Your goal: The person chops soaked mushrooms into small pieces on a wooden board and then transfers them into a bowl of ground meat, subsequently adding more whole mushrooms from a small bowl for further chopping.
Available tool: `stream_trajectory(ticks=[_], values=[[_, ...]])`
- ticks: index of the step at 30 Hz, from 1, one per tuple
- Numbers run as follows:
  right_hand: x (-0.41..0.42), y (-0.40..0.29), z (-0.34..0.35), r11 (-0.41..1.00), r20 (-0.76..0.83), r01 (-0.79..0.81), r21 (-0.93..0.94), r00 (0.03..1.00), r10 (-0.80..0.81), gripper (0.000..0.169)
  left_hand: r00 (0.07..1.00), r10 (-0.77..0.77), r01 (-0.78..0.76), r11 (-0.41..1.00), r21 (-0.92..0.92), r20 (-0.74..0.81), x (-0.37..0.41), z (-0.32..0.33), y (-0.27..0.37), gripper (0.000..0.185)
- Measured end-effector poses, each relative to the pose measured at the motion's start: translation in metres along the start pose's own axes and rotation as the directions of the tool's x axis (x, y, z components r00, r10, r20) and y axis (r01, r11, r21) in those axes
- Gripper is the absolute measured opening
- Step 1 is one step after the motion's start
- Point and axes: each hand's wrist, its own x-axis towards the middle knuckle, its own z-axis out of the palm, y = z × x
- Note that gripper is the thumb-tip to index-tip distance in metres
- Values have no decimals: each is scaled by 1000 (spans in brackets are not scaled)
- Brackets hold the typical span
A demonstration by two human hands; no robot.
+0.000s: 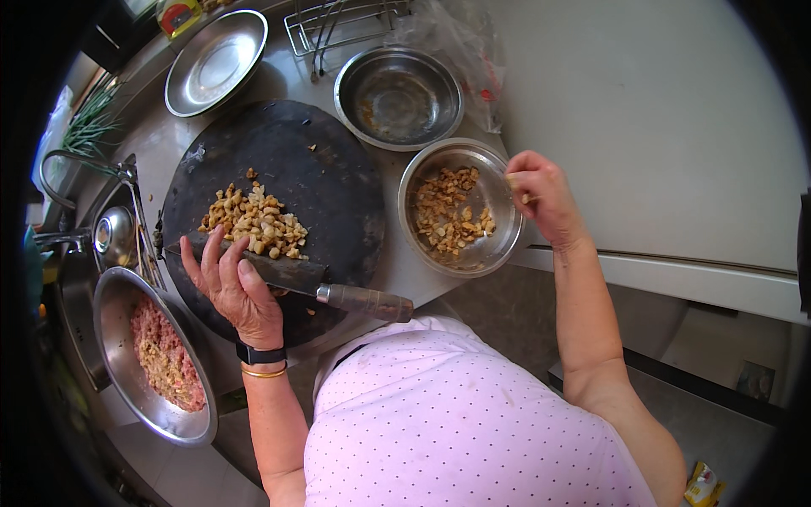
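Note:
My left hand (pixel 237 288) is spread over the blade of a cleaver (pixel 291 274), fingers apart; whether the palm touches the steel cannot be told. The cleaver lies flat on a round dark chopping board (pixel 342 190), its wooden handle pointing right. Beyond the blade sits a heap of chopped golden-brown food pieces (pixel 260 218). My right hand (pixel 542 196) is at the right rim of a steel bowl (pixel 500 253), fingers pinched around a small pale food piece (pixel 527 199). Similar chopped pieces (pixel 447 215) lie inside that bowl.
A steel basin (pixel 111 329) with minced meat (pixel 161 355) stands left, beside the sink (pixel 73 317). Behind the board are a steel basin (pixel 218 60), a stained bowl (pixel 399 95), a wire rack (pixel 345 28) and a plastic bag (pixel 469 57). A white panel (pixel 646 127) rises at right.

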Motion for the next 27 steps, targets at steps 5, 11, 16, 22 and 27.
stream_trajectory(ticks=[5, 11, 16, 22, 27], values=[[1, 8, -8, 820, 114, 18, 572, 988, -101, 6, 1000, 4, -4, 1000, -4, 2, 2, 1, 1, 39], [30, 35, 20, 572, 108, 365, -735, 895, -433, 7, 1000, -1, 1, 1000, -10, 3, 2, 1, 2, 39], [31, 38, 33, 7, 290, 333, -943, 831, -474, 9, 1000, -4, 4, 1000, 17, 17, 1, -2, 3, 39], [34, 44, 26, 27, 270, 328, -944, 820, -504, 4, 1000, -5, 5, 1000, 6, 4, 1, 0, 2, 40], [13, 9, 3, 899, 68, 205, -386, 979, -194, 11, 1000, -7, 7, 1000, 9, 1, 1, -1, 2, 39]])
